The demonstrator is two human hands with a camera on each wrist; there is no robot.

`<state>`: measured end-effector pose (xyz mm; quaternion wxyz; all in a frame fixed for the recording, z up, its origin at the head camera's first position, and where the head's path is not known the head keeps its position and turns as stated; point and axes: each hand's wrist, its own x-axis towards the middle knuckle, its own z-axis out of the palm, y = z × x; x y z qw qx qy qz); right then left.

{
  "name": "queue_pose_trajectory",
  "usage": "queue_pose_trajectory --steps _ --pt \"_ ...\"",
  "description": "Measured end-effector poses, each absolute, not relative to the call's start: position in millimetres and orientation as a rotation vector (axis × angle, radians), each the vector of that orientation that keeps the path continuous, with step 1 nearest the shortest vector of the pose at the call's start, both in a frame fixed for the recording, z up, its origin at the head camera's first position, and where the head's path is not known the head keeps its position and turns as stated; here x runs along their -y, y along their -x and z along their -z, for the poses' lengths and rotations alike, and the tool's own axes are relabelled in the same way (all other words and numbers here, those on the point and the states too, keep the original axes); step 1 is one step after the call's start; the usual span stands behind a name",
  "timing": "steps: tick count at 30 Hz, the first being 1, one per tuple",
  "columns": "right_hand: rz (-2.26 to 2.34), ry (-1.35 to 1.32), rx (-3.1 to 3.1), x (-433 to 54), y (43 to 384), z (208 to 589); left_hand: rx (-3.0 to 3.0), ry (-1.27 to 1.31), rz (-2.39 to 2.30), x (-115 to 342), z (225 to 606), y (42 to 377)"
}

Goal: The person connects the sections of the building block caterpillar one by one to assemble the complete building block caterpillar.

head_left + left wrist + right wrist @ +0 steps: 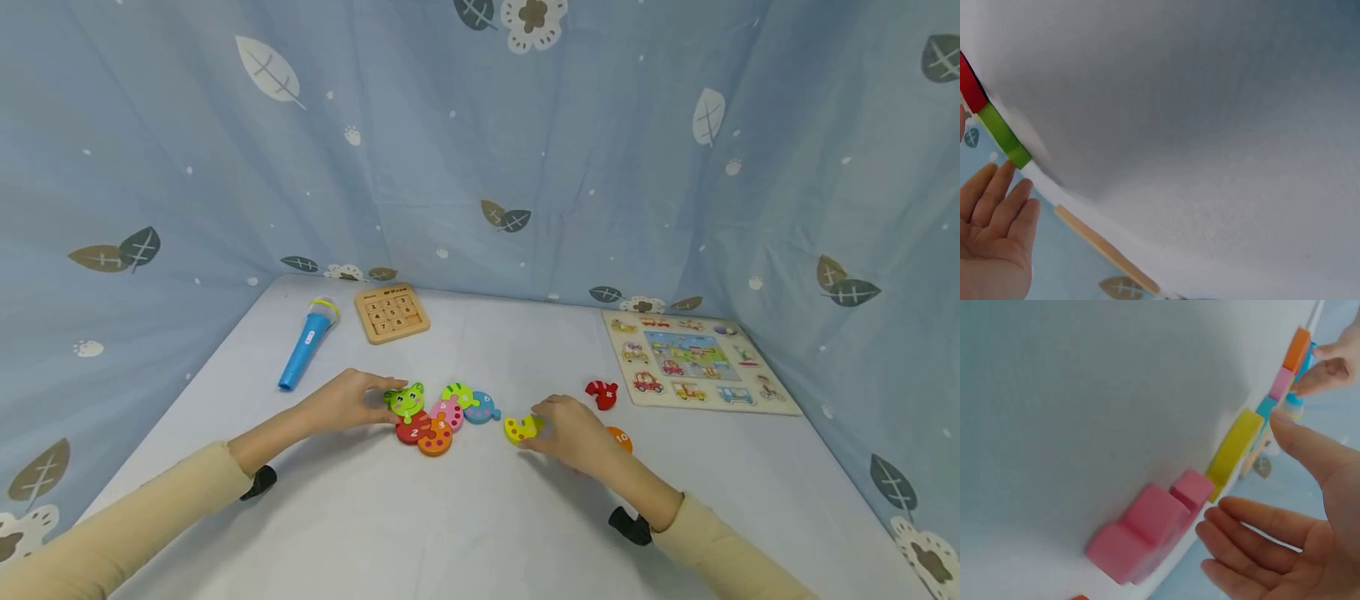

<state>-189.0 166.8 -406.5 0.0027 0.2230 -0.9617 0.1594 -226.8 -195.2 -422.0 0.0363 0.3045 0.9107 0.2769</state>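
My left hand (pixel 341 404) is at the left end of a row of joined caterpillar puzzle pieces, thumb and fingertips on either side of the green smiling head piece (pixel 407 402). Joined on from it are a red piece (pixel 411 431) marked 2, an orange piece (pixel 435 442) marked 3, then pink, light green and blue (pixel 481 408) ones. Just right of the blue end, my right hand (pixel 573 433) pinches a yellow piece (pixel 516 430) between thumb and fingertips. The right wrist view has this yellow piece (pixel 1235 447) low at the table and a pink piece (pixel 1154 519) beside the fingers.
Beyond my right hand lie a red striped piece (pixel 602 395) and an orange piece (pixel 622 438) marked 10, partly covered by the hand. A blue toy microphone (pixel 306 346) and wooden number puzzle (pixel 392 313) lie back left. A picture puzzle board (pixel 697 362) is back right, before the curtain.
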Motion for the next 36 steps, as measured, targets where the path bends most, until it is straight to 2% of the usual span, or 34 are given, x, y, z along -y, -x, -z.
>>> queue_pose_trajectory --steps 13,27,36 --pt "-0.386 -0.653 2.994 -159.8 190.8 420.2 -2.892 -0.789 -0.802 181.1 426.0 219.3" --pt "-0.527 -1.098 3.014 -172.5 210.5 410.4 -2.877 -0.796 -0.722 178.9 426.2 221.4" --pt "-0.576 -1.090 2.980 -173.2 215.2 409.8 -2.841 -0.852 -0.764 180.6 422.6 223.5"
